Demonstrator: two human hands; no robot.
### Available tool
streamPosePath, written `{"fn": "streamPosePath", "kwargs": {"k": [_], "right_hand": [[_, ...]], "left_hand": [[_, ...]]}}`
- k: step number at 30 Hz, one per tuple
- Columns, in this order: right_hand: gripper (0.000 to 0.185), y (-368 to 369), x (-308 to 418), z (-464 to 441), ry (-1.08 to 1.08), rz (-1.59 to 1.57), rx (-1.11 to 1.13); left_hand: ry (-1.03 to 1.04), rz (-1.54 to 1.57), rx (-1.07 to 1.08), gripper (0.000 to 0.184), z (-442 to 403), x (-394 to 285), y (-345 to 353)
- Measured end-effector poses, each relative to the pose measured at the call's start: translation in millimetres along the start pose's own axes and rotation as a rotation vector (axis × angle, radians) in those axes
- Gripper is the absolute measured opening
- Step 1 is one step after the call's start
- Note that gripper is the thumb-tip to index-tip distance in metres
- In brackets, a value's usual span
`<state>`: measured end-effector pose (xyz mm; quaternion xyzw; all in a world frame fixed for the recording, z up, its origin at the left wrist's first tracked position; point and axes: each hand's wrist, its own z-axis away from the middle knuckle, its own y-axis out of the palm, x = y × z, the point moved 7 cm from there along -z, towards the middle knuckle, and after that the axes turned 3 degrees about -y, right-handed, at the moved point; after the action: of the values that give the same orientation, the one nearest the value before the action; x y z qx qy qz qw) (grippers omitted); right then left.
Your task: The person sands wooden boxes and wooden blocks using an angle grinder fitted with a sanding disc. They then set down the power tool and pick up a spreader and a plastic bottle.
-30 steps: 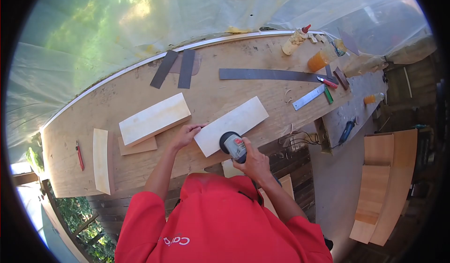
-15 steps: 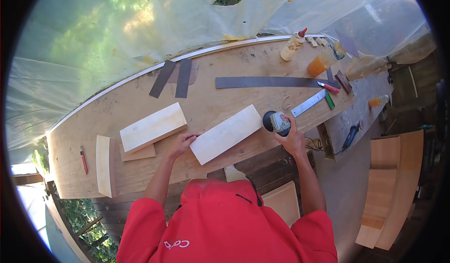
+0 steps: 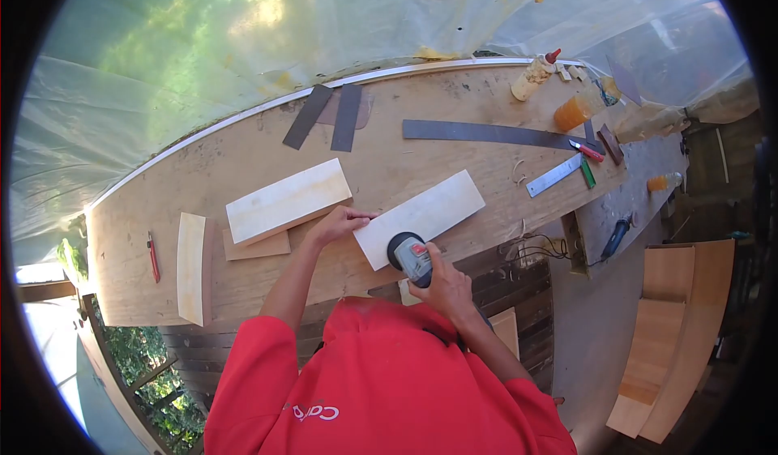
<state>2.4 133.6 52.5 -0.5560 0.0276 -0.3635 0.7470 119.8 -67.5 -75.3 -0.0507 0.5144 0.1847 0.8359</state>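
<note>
A pale wooden block (image 3: 433, 208) lies slanted near the workbench's front edge. My left hand (image 3: 342, 223) is closed at its left end, the fingers against the edge. My right hand (image 3: 446, 285) is wrapped round a grey power sander (image 3: 416, 262). The sander's round black pad is over the block's near left corner; whether it presses on the wood I cannot tell. To the left lie a second pale block (image 3: 290, 198), a thin wooden piece (image 3: 258, 246) partly under it, and a third block (image 3: 192, 269) turned lengthwise.
The workbench (image 3: 146, 212) holds dark strips (image 3: 346, 118), a long dark strip (image 3: 486, 133), a set square (image 3: 555, 175), a red cutter (image 3: 587, 150), a glue bottle (image 3: 533, 78) and an orange jar (image 3: 574, 113). A red pen-like tool (image 3: 153, 258) lies far left. Plastic sheeting (image 3: 324, 25) hangs behind.
My right hand has brought the sander left, from beyond the block's right end to over its near left corner. My left hand stays at the block's left end. The view has shifted slightly.
</note>
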Motion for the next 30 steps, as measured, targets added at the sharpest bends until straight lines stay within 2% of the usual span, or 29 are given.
{"fn": "streamPosePath", "kwargs": {"k": [2,5,11,13,14,16,17,21,25,30], "right_hand": [[0.084,13.1,19.2,8.5,-0.089,0.015,0.020],[0.083,15.0,33.4,15.3,-0.086,0.014,0.051],[0.085,4.1,8.5,7.6,-0.071,0.022,0.002],[0.087,-5.3,-11.4,-4.3,-0.018,0.026,-0.012],[0.087,-14.2,-21.9,-8.7,-0.001,0.032,-0.033],[0.087,-31.9,-47.7,-18.9,0.037,0.019,-0.077],[0.085,-39.5,-63.2,-23.7,0.055,0.018,-0.111],[0.081,-80.5,-120.5,-43.7,0.172,-0.014,-0.173],[0.081,-108.9,-173.9,-56.7,0.242,-0.041,-0.258],[0.081,-120.9,-167.1,-54.5,0.242,-0.015,-0.276]], "left_hand": [[0.005,0.000,0.009,0.029,-0.4,-2.1,1.7],[0.020,0.023,0.001,0.030,2.0,-1.2,2.0],[0.058,0.043,-0.013,0.028,2.1,-1.8,5.1],[-0.080,-0.137,-0.110,0.042,6.8,6.6,3.5],[-0.076,-0.143,-0.108,0.042,12.8,7.3,13.5],[0.150,-0.834,-0.455,0.076,39.3,-12.4,29.8],[0.130,-0.792,-0.432,0.108,39.4,8.7,36.8],[0.062,-0.708,-0.511,0.116,57.2,6.4,51.1],[-0.009,-0.690,-0.431,0.125,58.0,9.2,51.2],[-0.023,-0.720,-0.330,0.126,60.0,10.7,44.0]]}}
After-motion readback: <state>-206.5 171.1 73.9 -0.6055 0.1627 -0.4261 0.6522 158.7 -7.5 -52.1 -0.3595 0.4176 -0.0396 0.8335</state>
